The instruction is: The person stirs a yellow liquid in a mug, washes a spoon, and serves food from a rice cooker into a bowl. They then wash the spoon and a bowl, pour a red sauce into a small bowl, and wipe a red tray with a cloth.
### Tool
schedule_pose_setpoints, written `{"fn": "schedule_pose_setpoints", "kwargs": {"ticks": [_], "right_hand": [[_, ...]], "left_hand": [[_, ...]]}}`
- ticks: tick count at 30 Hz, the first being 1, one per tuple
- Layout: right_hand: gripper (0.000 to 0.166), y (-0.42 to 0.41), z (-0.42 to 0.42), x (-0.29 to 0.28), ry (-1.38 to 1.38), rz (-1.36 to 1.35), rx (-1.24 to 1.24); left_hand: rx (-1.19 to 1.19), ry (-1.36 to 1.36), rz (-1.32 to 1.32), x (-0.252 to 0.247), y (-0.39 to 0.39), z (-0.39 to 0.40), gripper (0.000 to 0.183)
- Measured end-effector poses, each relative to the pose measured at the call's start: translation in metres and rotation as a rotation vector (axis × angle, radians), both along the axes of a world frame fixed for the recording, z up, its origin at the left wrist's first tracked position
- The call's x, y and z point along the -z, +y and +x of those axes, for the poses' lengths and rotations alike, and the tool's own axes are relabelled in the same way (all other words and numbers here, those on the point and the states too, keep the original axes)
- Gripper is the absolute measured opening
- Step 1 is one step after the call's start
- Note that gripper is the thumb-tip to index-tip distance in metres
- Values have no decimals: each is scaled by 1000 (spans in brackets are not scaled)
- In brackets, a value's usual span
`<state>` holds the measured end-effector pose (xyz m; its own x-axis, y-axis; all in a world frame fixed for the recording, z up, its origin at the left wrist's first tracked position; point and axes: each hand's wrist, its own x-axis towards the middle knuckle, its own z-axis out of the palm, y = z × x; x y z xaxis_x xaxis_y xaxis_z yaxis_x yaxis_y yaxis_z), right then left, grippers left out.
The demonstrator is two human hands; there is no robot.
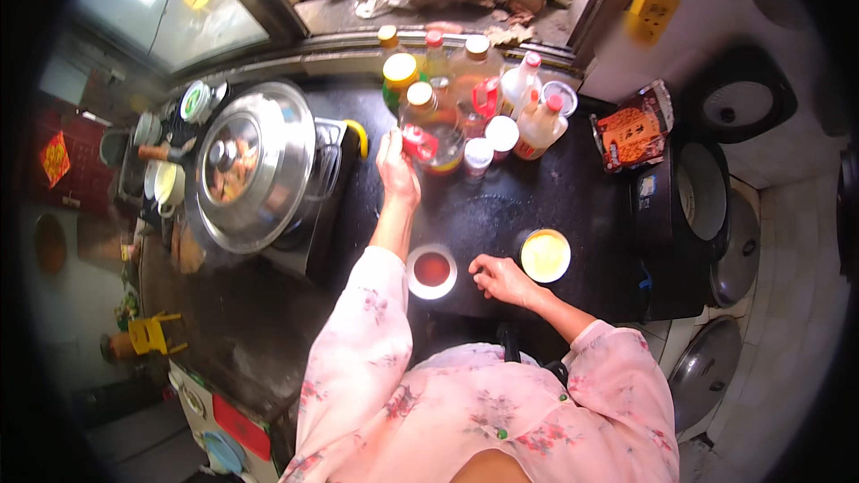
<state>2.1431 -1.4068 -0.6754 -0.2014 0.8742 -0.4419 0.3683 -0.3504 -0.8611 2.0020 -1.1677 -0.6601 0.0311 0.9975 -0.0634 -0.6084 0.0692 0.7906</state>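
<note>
My left hand is at the red handle of a large clear plastic bottle with a white cap; its fingers appear closed around the handle. The bottle stands upright and holds some liquid low down. Over the dark counter, my right hand has its fingers curled in, with nothing visible in them. Between my forearms sits a small white bowl of dark red-brown liquid. Just right of my right hand is a round bowl with something pale yellow inside.
Several more bottles and jugs crowd the back, beside white-lidded jars. On the left, a pan under a domed lid sits on a stove. To the right are a printed food packet and an open-lidded cooker.
</note>
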Motion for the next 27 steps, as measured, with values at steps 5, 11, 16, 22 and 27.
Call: {"fn": "schedule_pose_setpoints", "kwargs": {"ticks": [5,11,16,22,27], "right_hand": [[31,4,-12,6,31,-175,133],[55,12,-32,36,257,-306,183],[60,18,-47,39,311,-342,240],[58,9,-62,16,329,-283,219],[47,-1,-115,-6,472,-296,80]], "left_hand": [[64,992,-21,1,-72,-66,36],[310,984,-539,48,-194,-129,53],[245,725,-662,60,-219,-108,53],[143,724,-684,42,-228,-115,44],[42,538,-623,29,-259,-193,39]]}}
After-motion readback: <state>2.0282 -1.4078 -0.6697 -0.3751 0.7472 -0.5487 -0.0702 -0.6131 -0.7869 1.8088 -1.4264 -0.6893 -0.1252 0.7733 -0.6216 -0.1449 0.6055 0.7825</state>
